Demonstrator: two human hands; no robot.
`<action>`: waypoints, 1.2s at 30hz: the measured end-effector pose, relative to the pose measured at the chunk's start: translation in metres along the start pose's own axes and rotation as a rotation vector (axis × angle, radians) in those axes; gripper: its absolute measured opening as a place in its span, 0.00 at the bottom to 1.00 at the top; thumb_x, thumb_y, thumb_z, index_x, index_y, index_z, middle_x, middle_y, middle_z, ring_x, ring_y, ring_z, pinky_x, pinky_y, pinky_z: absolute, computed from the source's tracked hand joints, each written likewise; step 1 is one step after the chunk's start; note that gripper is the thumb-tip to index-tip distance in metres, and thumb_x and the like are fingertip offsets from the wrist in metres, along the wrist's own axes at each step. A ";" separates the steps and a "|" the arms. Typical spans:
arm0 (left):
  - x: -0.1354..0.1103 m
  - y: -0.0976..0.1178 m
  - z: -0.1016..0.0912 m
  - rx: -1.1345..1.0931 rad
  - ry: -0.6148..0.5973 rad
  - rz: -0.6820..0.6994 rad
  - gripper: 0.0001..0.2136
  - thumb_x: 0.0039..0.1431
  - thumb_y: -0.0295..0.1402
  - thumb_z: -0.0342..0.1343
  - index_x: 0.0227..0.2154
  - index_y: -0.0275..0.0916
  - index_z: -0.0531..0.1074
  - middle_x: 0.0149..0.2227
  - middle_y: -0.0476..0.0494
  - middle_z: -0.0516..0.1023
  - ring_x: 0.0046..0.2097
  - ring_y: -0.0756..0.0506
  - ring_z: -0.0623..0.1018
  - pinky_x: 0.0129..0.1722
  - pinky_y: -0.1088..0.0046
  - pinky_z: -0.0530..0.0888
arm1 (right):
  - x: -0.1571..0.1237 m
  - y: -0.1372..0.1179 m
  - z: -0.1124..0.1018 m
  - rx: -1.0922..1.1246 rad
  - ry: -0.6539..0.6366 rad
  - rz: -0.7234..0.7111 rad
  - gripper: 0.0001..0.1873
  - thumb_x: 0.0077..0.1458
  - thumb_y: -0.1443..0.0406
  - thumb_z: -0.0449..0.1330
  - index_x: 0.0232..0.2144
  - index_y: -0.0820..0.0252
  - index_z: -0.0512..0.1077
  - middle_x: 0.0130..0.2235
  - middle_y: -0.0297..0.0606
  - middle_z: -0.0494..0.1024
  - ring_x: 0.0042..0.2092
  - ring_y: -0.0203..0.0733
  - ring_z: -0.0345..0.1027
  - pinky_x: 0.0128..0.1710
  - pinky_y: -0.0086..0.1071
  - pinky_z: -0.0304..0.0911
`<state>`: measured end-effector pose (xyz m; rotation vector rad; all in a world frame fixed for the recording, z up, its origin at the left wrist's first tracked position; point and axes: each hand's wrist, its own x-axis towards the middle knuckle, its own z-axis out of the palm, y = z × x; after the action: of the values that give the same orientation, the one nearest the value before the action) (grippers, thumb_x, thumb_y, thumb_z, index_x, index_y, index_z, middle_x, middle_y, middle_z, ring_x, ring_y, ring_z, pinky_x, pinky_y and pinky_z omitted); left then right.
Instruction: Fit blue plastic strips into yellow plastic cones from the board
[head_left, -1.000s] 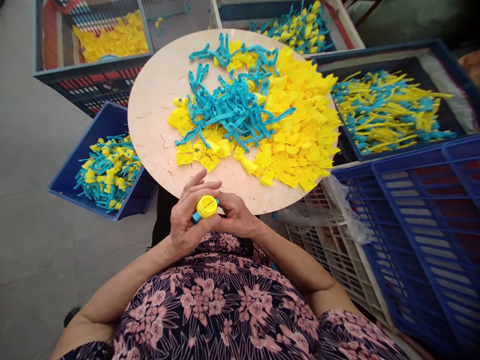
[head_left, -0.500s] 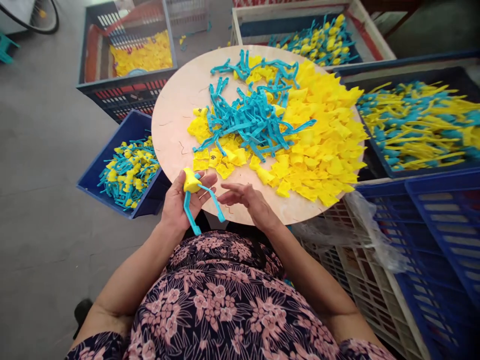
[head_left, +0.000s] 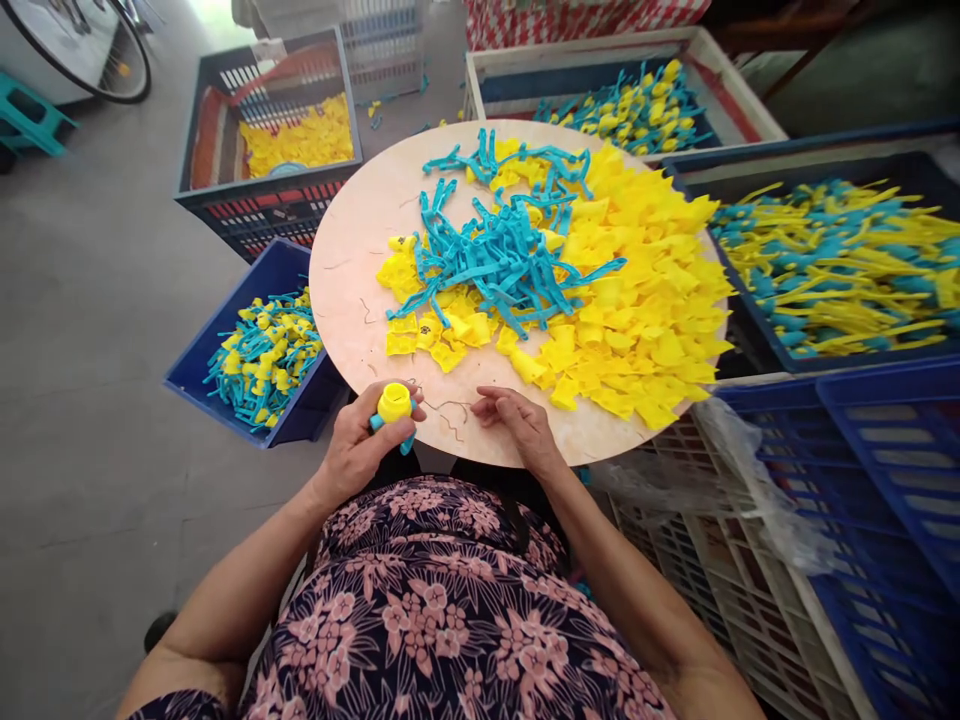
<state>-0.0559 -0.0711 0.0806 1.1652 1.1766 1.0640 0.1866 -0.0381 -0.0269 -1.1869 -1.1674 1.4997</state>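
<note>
Our left hand [head_left: 358, 447] grips a yellow-and-teal piece [head_left: 394, 404] at the near edge of the round table [head_left: 351, 290]
Our right hand [head_left: 517, 420] lies open and empty on it; teal straps [head_left: 495, 250] and yellow caps [head_left: 637, 310] heap just beyond, a blue bin [head_left: 236, 295] sits left

The person wore a dark navy garment [head_left: 450, 620], printed all over with pink and dusty-rose blossoms and small pale leaves. The soft fabric lay in loose folds across the front. Its short sleeves ended high on the arms, leaving both forearms bare down to the left hand [head_left: 358, 450] and the right hand [head_left: 517, 425].
</note>
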 end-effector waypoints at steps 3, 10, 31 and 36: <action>-0.001 -0.006 -0.024 0.258 0.060 0.103 0.17 0.58 0.40 0.60 0.48 0.39 0.73 0.41 0.41 0.81 0.41 0.43 0.81 0.43 0.68 0.75 | -0.002 0.005 -0.001 0.014 0.001 -0.013 0.24 0.55 0.46 0.61 0.44 0.58 0.76 0.35 0.39 0.82 0.32 0.37 0.73 0.35 0.33 0.71; 0.047 -0.017 -0.154 1.237 0.576 0.141 0.37 0.57 0.58 0.51 0.56 0.29 0.67 0.53 0.24 0.74 0.58 0.27 0.70 0.59 0.45 0.61 | -0.003 0.007 0.000 -0.003 0.012 -0.029 0.22 0.55 0.48 0.62 0.44 0.56 0.76 0.36 0.38 0.82 0.34 0.38 0.74 0.36 0.34 0.72; 0.046 -0.052 -0.027 0.316 0.227 -0.034 0.18 0.56 0.45 0.59 0.44 0.39 0.78 0.46 0.42 0.81 0.45 0.43 0.79 0.48 0.66 0.73 | 0.060 -0.008 0.040 -0.806 0.082 -0.264 0.11 0.58 0.61 0.59 0.41 0.59 0.75 0.36 0.42 0.78 0.39 0.44 0.71 0.39 0.35 0.65; 0.058 -0.047 0.006 -0.022 0.228 -0.160 0.21 0.50 0.48 0.63 0.40 0.38 0.79 0.43 0.39 0.81 0.50 0.41 0.77 0.47 0.68 0.73 | 0.046 -0.017 0.034 -0.128 -0.056 -0.084 0.17 0.58 0.51 0.57 0.40 0.57 0.72 0.27 0.32 0.74 0.26 0.34 0.64 0.25 0.28 0.60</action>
<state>-0.0437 -0.0193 0.0275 0.9328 1.4072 1.1042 0.1471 0.0043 -0.0147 -1.1714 -1.3520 1.4204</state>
